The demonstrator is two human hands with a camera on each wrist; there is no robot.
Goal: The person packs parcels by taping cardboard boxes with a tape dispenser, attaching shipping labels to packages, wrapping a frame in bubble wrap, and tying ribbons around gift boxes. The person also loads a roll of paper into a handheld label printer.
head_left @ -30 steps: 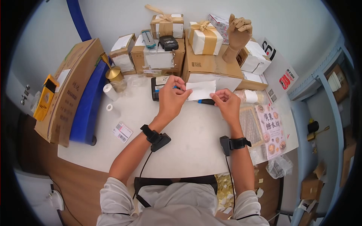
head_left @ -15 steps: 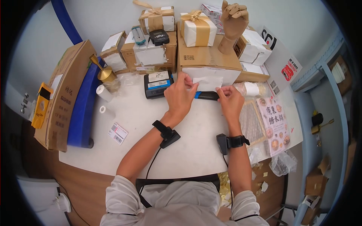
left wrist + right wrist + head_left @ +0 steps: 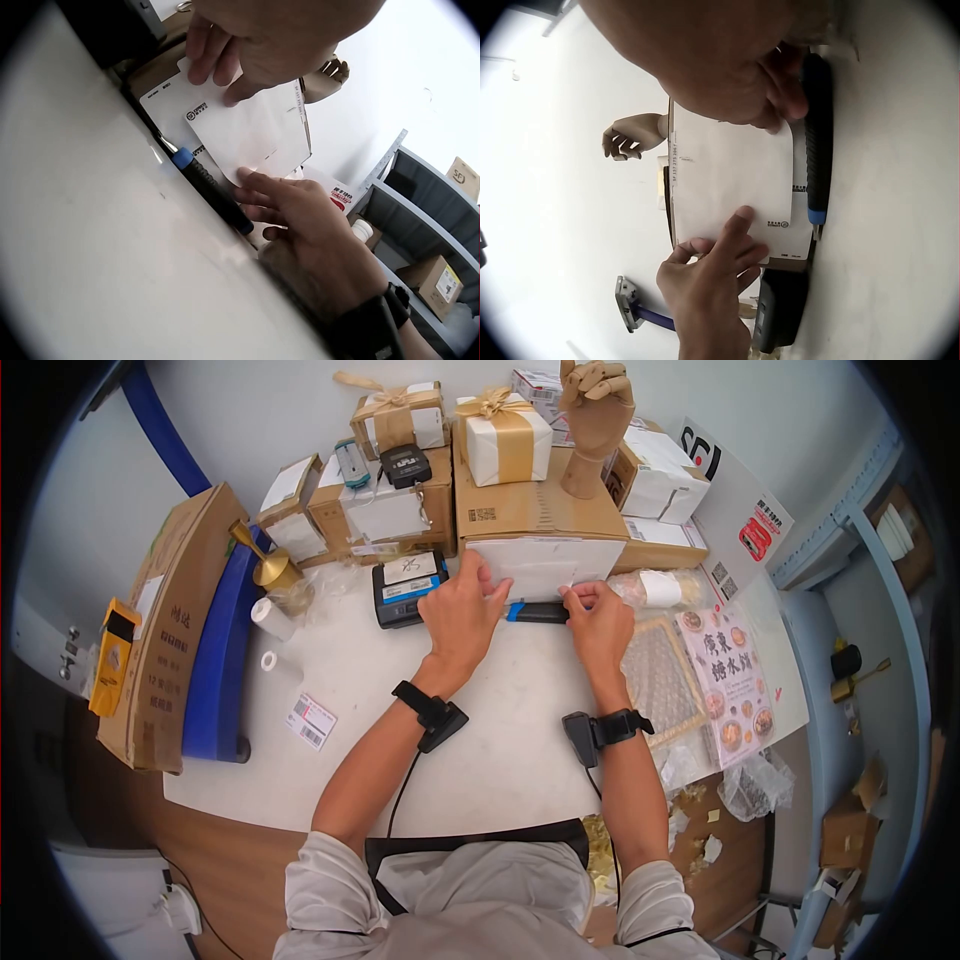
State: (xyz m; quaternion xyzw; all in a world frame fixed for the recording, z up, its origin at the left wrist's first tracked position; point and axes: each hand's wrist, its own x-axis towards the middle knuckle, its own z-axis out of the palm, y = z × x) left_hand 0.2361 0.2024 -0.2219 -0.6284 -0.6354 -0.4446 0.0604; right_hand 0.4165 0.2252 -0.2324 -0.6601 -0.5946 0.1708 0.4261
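Both hands hold a white paper label with small print against the white-covered front of a cardboard box. My left hand pinches it at its left side, a fingertip on the paper's face. With thumb and fingers, my right hand pinches the lower right corner. Another white printed sheet on the box front shows behind the label. Just below, on the table, lies a black-handled tool with a blue collar and thin metal tip. Beside my left hand stands a black label printer.
A wooden hand model and a ribboned gift box stand on the cardboard box. White rolls and a printed label lie at left. At right are a bubble-wrapped frame and a pink booklet.
Both hands have lowered the label from in front of the box to its white front face. The head view has shifted, so the boxes appear further left.
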